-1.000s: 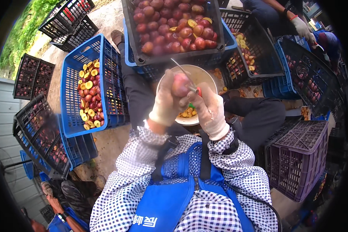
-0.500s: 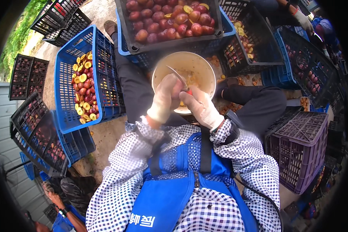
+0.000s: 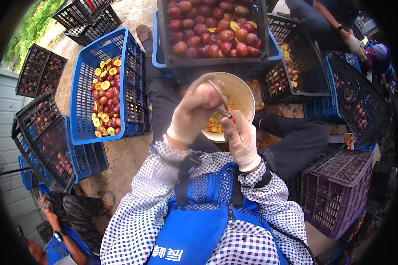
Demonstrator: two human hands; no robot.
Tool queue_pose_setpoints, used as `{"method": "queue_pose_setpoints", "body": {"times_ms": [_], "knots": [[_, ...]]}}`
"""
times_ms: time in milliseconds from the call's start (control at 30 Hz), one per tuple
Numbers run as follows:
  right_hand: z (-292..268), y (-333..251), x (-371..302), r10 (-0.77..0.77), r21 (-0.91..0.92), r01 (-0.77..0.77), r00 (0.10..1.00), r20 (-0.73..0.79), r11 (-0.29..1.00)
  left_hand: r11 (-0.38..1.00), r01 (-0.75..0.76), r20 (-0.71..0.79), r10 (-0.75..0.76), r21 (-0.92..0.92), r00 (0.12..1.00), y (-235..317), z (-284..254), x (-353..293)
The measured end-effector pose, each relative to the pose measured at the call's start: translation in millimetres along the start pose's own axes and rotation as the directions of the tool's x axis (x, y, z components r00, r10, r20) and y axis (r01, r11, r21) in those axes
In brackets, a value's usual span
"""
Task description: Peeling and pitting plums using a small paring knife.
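Observation:
In my gloved left hand (image 3: 186, 115) I grip a reddish plum (image 3: 208, 96), its skin facing up. My gloved right hand (image 3: 242, 140) is closed round the red handle of a small knife (image 3: 223, 102). The curved blade points up and lies against or just beside the plum's right side; I cannot tell whether it has cut in. Under both hands stands a cream bucket (image 3: 244, 90) with yellow plum pieces (image 3: 213, 125) at the bottom. Its left side is hidden by my left hand.
Ahead, a black crate (image 3: 213, 62) of whole plums rests on a blue crate (image 3: 156, 53). To the left a blue crate (image 3: 78, 112) holds halved plums (image 3: 105, 98). A purple crate (image 3: 334, 198) stands right. Co-workers sit at lower left and upper right, one with a gloved hand (image 3: 354, 46).
My hands have moved apart, the left rising with a plum now plainly visible in it. The knife blade has swung round to the plum's right side. The whole view has shifted slightly.

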State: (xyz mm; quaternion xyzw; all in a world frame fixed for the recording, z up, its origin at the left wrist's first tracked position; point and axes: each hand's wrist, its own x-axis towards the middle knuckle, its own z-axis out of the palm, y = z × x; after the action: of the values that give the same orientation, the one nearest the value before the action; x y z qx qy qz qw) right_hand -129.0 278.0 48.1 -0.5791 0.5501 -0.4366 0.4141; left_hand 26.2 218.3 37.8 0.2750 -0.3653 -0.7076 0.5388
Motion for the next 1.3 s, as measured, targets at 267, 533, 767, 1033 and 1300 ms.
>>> {"method": "queue_pose_setpoints", "body": {"times_ms": [267, 533, 767, 1033, 1300], "knots": [[8.2, 0.4, -1.2, -0.045, -0.081, 0.04, 0.997, -0.06, 0.996, 0.916, 0.046, 0.065, -0.022, -0.399, 0.998, -4.6, 0.8, 0.4], [20.9, 0.9, 0.9, -0.001, -0.147, -0.008, 0.998, -0.06, 0.989, 0.998, 0.051, 0.041, -0.05, -0.021, 0.998, -6.2, -1.7, -3.3], [31.1, 10.1, 3.8, -0.091, -0.048, 0.087, 0.992, -0.089, 0.995, 0.997, 0.063, -0.02, -0.064, -0.052, 0.998, -25.1, -0.5, -7.0], [-23.5, 19.9, 30.1, -0.131, 0.032, 0.129, 0.916, 0.379, 0.991, 0.826, 0.061, -0.029, -0.054, 0.56, 0.998, 20.4, 8.6, -2.3], [-2.0, 40.6, 21.7, -0.313, 0.087, 0.301, 0.922, 0.227, 0.95, 0.526, -0.107, 0.066, 0.097, 0.843, 0.993, 33.5, 28.2, -4.8]]}}
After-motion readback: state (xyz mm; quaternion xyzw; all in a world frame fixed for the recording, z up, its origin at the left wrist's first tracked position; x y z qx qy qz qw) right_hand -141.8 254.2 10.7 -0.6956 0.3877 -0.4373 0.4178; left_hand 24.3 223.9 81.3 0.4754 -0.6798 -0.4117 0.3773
